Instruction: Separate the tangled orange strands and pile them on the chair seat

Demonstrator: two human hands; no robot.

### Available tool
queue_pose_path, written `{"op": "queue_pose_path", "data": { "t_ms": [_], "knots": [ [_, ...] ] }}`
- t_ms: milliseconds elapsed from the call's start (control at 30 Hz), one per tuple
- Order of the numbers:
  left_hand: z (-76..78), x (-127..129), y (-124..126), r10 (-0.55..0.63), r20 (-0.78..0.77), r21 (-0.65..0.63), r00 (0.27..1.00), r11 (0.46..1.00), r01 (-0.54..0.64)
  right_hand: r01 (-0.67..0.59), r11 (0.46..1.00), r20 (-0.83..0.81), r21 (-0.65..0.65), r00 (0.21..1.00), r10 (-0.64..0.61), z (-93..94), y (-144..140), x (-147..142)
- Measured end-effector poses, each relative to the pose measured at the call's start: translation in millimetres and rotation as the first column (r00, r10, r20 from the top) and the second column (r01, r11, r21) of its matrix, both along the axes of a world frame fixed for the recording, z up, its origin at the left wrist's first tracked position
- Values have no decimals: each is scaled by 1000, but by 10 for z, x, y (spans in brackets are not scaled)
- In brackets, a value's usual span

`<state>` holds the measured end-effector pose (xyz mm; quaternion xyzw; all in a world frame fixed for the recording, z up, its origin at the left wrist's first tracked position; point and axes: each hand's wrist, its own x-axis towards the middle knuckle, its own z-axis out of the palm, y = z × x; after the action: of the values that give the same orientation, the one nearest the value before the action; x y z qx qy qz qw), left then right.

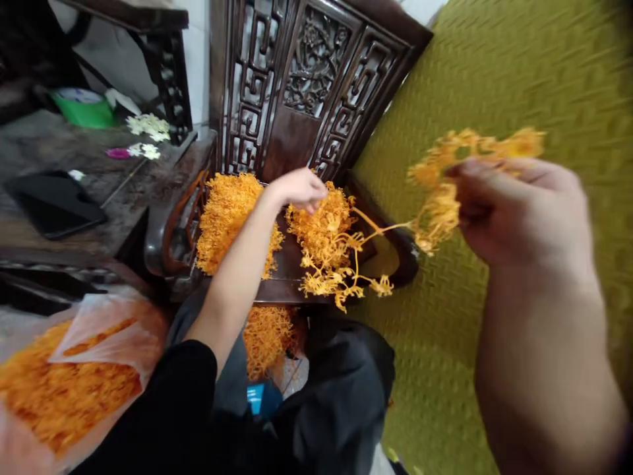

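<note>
My right hand [524, 218] is raised in front of the yellow-green wall, its fingers closed around a branching sprig of orange blossoms [438, 214]. The sprig's stem stretches left, and its flowered twigs hang over the front of a dark wooden chair seat [289, 290]. On that seat lie two heaps of orange blossoms, a larger one at the left [230, 211] and a smaller one at the right [324, 224]. My left hand [302, 188] hovers at the top of the smaller heap with its fingers curled together; anything inside them is hidden.
A plastic bag [119, 316] of orange petals stands at the lower left. More orange stems [267, 340] and a blue object [264, 398] are below the seat. On the left table are a dark tablet-like device [54, 203], small flowers [148, 126] and a green container [84, 109].
</note>
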<state>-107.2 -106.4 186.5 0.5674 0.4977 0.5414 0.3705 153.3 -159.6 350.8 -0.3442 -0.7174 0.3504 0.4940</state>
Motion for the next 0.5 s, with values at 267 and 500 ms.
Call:
{"op": "queue_pose_path", "data": {
  "t_ms": [267,500],
  "knots": [
    [423,469,-1539,7,44,53,999,999,-9,-403,820,-82,-406,910,407,-799,-279,-583],
    [-164,239,-2097,388,484,-288,784,917,-276,-664,384,-429,-641,725,539,-1460,-263,-770]
  ]
}}
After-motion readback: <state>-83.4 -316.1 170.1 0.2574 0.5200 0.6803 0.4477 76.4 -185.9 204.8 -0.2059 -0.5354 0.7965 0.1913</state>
